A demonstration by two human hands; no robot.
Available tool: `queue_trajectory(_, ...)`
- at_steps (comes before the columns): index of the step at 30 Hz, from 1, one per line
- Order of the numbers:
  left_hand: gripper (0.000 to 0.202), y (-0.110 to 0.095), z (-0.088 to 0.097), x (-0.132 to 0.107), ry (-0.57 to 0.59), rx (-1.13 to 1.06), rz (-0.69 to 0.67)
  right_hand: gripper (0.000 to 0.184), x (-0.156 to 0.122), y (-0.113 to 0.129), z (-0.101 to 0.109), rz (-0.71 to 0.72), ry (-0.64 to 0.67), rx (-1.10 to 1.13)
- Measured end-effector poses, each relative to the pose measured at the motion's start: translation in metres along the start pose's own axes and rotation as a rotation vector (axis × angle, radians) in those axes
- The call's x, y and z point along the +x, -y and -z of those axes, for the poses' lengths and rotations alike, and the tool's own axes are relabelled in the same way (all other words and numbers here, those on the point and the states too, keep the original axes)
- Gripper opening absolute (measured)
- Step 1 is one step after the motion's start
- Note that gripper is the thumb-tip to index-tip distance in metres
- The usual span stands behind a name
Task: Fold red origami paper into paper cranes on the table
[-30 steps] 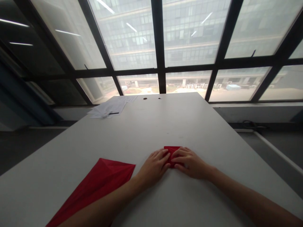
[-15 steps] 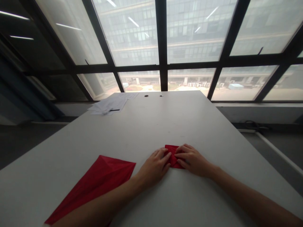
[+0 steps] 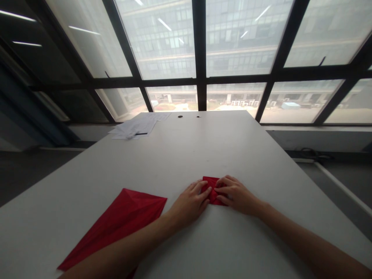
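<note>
A small folded piece of red paper (image 3: pixel 211 185) lies on the white table (image 3: pixel 186 155) in front of me. My left hand (image 3: pixel 189 204) rests at its left edge with fingertips pressing on it. My right hand (image 3: pixel 236 195) covers its right side, fingers curled down onto the paper. Both hands press the piece flat against the table. Much of the small piece is hidden under my fingers. A larger creased sheet of red paper (image 3: pixel 122 223) lies to the left, partly under my left forearm.
A loose stack of white sheets (image 3: pixel 135 128) with a dark pen lies at the table's far left corner. Two small dark round holes (image 3: pixel 188 116) sit near the far edge. Large windows with black frames stand behind the table.
My hands have shifted slightly on the small red piece, the fingertips working closer together over it. The camera has tilted a little, so everything sits slightly higher in view.
</note>
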State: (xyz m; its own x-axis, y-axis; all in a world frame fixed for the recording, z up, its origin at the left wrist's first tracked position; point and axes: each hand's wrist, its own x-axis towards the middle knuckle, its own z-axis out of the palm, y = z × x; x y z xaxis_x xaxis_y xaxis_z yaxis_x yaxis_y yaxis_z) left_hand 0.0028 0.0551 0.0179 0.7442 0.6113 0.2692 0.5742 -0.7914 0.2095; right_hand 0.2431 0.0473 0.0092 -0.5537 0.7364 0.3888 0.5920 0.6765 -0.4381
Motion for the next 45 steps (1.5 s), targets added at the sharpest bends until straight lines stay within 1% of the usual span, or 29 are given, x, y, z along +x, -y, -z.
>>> queue_trajectory(3, 0.037, 0.001, 0.000, 0.000, -0.012, 0.004, -0.014, 0.011, 0.001, 0.000, -0.001, -0.002, -0.013, 0.011)
queue_trajectory(7, 0.038, 0.002, -0.001, 0.000, 0.003, 0.019, -0.033, 0.017, 0.001, 0.001, -0.002, -0.020, -0.012, 0.005)
queue_trajectory(12, 0.040, 0.004, -0.007, -0.003, -0.034, 0.003, 0.045, 0.016, 0.001, 0.004, 0.000, -0.014, -0.013, -0.003)
queue_trajectory(17, 0.047, 0.008, -0.017, -0.006, -0.026, -0.022, 0.079, 0.019, 0.002, 0.004, 0.002, -0.009, 0.012, 0.039)
queue_trajectory(21, 0.055, 0.008, -0.017, -0.005, -0.027, -0.067, 0.143, 0.021, 0.002, 0.005, 0.004, -0.016, 0.025, 0.050)
queue_trajectory(23, 0.048, 0.009, -0.012, -0.003, -0.050, -0.079, 0.164, 0.018, 0.002, 0.005, 0.004, -0.024, 0.024, 0.054)
queue_trajectory(26, 0.030, 0.011, -0.005, 0.001, -0.096, -0.067, 0.166, 0.016, 0.002, 0.002, 0.001, -0.023, 0.010, 0.063)
queue_trajectory(28, 0.025, 0.013, -0.002, 0.003, -0.117, -0.046, 0.161, 0.017, 0.001, -0.001, -0.002, -0.014, -0.009, 0.074)
queue_trajectory(31, 0.024, 0.016, -0.002, 0.004, -0.124, 0.002, 0.172, 0.017, 0.000, -0.007, -0.003, -0.011, -0.027, 0.092)
queue_trajectory(34, 0.026, 0.018, -0.003, 0.003, -0.110, 0.038, 0.190, 0.014, -0.001, -0.013, 0.002, -0.023, 0.000, 0.125)
queue_trajectory(38, 0.030, 0.017, -0.007, 0.001, -0.096, 0.025, 0.154, 0.023, -0.001, -0.016, 0.010, -0.063, -0.025, 0.203)
queue_trajectory(41, 0.032, 0.017, -0.010, 0.000, -0.091, 0.021, 0.125, 0.011, -0.001, -0.014, 0.008, -0.126, -0.064, 0.191)
queue_trajectory(43, 0.032, 0.017, -0.011, 0.000, -0.074, 0.029, 0.112, 0.007, -0.001, -0.012, 0.004, -0.158, -0.075, 0.145)
queue_trajectory(45, 0.033, 0.018, -0.011, 0.000, -0.045, 0.030, 0.091, 0.005, -0.001, -0.010, 0.001, -0.158, -0.076, 0.118)
